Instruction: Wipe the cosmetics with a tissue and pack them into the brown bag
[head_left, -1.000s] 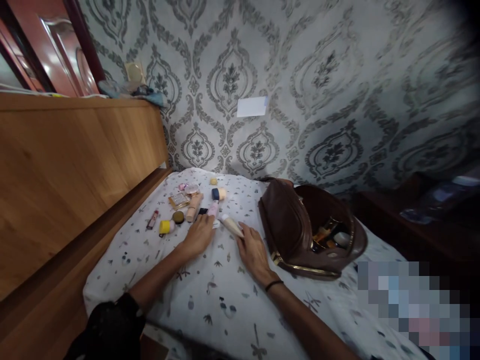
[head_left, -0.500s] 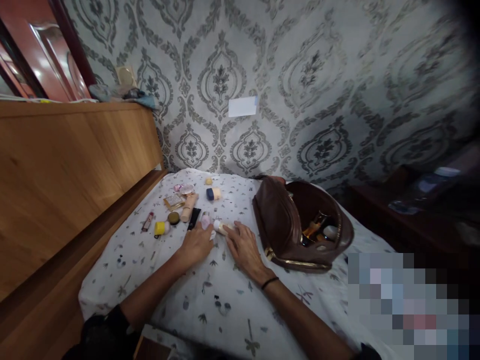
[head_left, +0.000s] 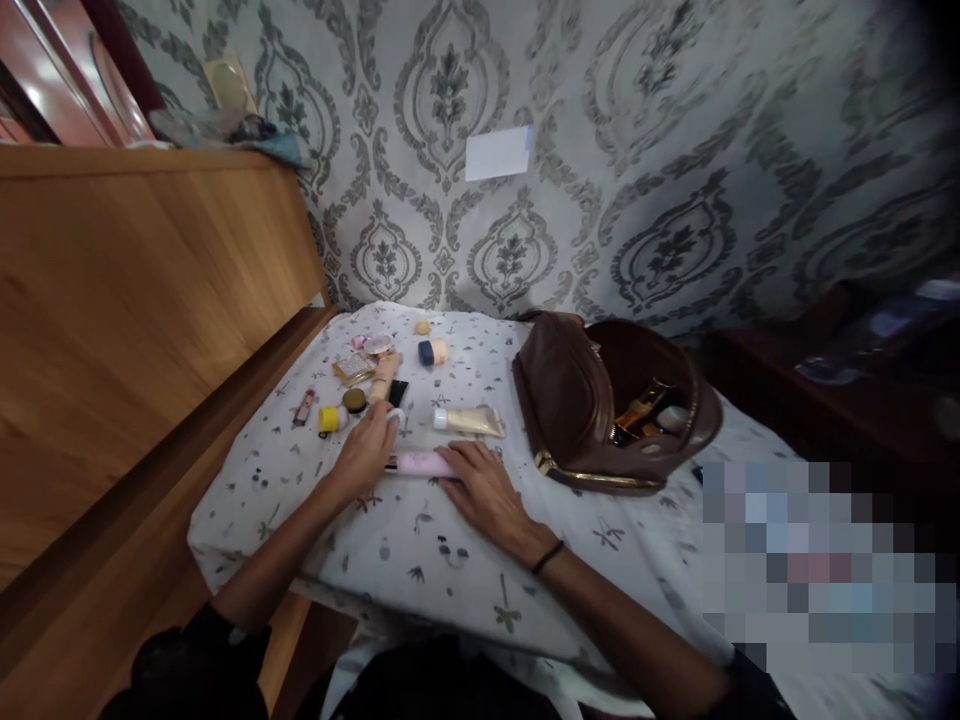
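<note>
A pink tube [head_left: 420, 462] lies sideways on the patterned white cloth [head_left: 420, 590]. My right hand [head_left: 484, 490] has its fingers over the tube's right end. At its left end is my left hand [head_left: 365, 447], fingers closed round a white ring-like piece [head_left: 396, 415]. Just beyond the pink tube lies a cream tube with a white cap [head_left: 469, 421], touched by neither hand. Near my left hand are a black tube [head_left: 399, 393], a beige tube [head_left: 383, 378], a round olive-lidded jar [head_left: 354, 401] and a yellow-capped bottle [head_left: 330, 418].
An open brown bag [head_left: 562, 400] with items inside stands at the right. Farther back lie a navy-capped bottle [head_left: 432, 352], a gold compact [head_left: 352, 369] and a small yellow item [head_left: 423, 327]. A wooden panel [head_left: 150, 300] borders the left side.
The pink tube now lies lengthwise between my hands, nearer me. My right hand has left the cream tube, which lies free. My left hand has moved slightly left. The view has tilted down.
</note>
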